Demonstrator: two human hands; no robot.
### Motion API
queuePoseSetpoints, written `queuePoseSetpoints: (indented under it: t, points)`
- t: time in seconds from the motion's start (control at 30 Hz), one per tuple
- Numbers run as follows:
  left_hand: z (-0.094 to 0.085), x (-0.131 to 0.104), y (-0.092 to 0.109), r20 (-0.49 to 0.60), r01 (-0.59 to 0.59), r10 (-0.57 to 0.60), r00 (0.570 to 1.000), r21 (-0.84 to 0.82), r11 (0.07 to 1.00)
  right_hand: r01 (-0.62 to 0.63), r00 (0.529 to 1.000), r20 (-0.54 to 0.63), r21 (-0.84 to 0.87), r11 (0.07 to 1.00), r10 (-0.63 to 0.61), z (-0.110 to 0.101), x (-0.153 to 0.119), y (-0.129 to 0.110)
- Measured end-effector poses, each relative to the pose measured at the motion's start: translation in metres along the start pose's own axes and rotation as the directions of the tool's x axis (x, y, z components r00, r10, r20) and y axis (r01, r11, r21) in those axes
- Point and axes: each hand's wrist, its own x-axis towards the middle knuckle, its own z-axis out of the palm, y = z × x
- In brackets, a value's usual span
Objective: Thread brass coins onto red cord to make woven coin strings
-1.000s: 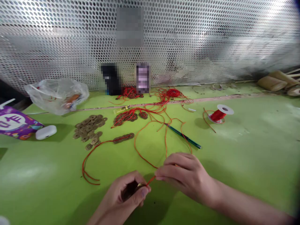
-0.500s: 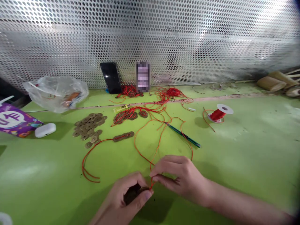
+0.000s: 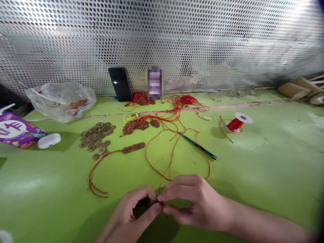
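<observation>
Near the front edge, my left hand point(image 3: 134, 211) is closed round some coins, mostly hidden in its shadowed palm. My right hand point(image 3: 194, 199) touches it from the right, thumb and fingertips closed at a bit of red cord by the left thumb. From there an orange-red cord point(image 3: 172, 157) runs up in loose loops. Left of it lies a row of overlapping coins point(image 3: 133, 147) with a red cord threaded along it, its two tails curving down. A loose coin pile point(image 3: 97, 135) sits further left, and corded coins point(image 3: 136, 126) lie behind the row.
A green pen point(image 3: 198, 146) lies under a cord loop. To the right stands a red cord spool point(image 3: 236, 124). Two phones, one black point(image 3: 119, 84), lean on the perforated metal wall. At the left are a plastic bag point(image 3: 60, 101), a purple box point(image 3: 19, 130) and a white case point(image 3: 49, 140).
My right hand has moved slightly down and left, closer to the left fingertips. The cord between them has shortened from view, and the cord loops above have shifted a little.
</observation>
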Motion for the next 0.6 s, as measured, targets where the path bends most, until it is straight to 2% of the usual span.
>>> queuePoseSetpoints:
  t: [0.23,0.6]
  points:
    - [-0.0008,0.0009,0.0014,-0.014,-0.010,0.010,1.000,0.031,0.999,-0.006,1.000,0.003,-0.025,1.000,0.006,0.0003,0.0000,-0.0011]
    - [-0.0020,-0.0005,0.0021,0.012,0.042,-0.043,0.999,0.023,0.999,-0.110,0.994,0.007,0.002,0.994,0.110,0.0032,-0.0030,0.0001]
